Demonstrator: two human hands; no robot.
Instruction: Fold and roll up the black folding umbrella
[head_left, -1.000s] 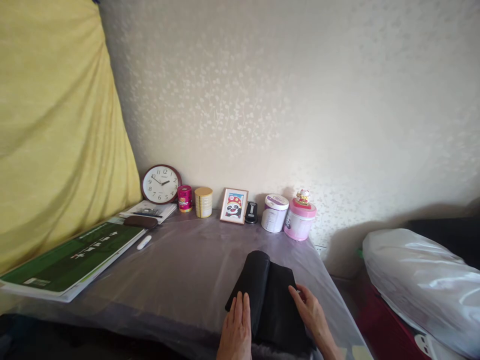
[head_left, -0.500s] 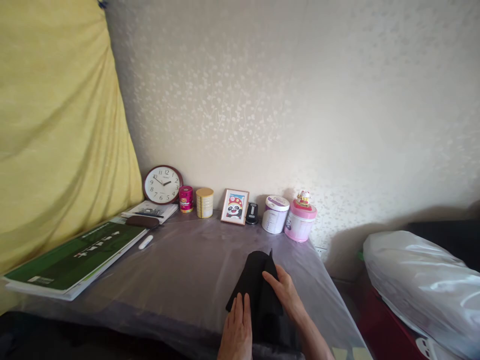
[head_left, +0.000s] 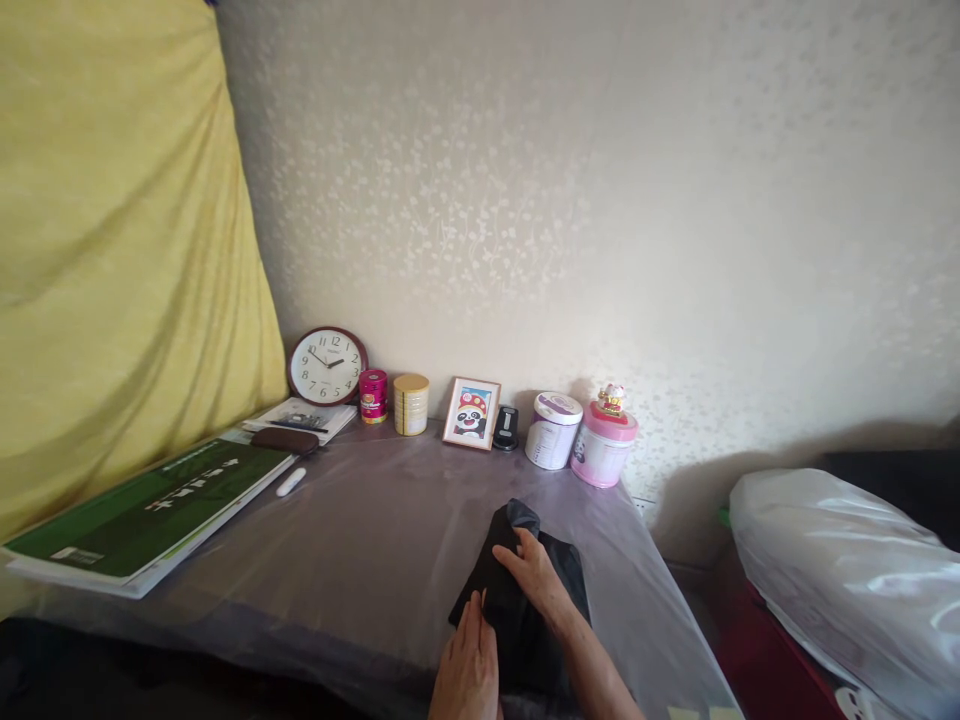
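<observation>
A black piece of cloth (head_left: 551,640), soft and partly folded over, lies at the front right of the table. My left hand (head_left: 469,660) rests along its left edge with fingers stretched out and close together. Reaching over the middle of the cloth, my right hand (head_left: 534,580) grips a flap of it, with the thumb pointing left. Part of the cloth's top edge curls up, showing a greyer face, just beyond the right fingers. My forearm hides some of the cloth.
Grey plastic sheeting covers the table (head_left: 360,560). Along the wall stand a clock (head_left: 328,366), a pink tin (head_left: 373,397), a yellow-lidded can (head_left: 411,405), a framed panda picture (head_left: 472,413) and two tubs. Green book (head_left: 157,510) at left; white plastic bag (head_left: 840,570) at right.
My right hand has moved left across the black cloth, bringing its right-hand flap over toward the middle. My left hand stays almost where it was, at the left edge.
</observation>
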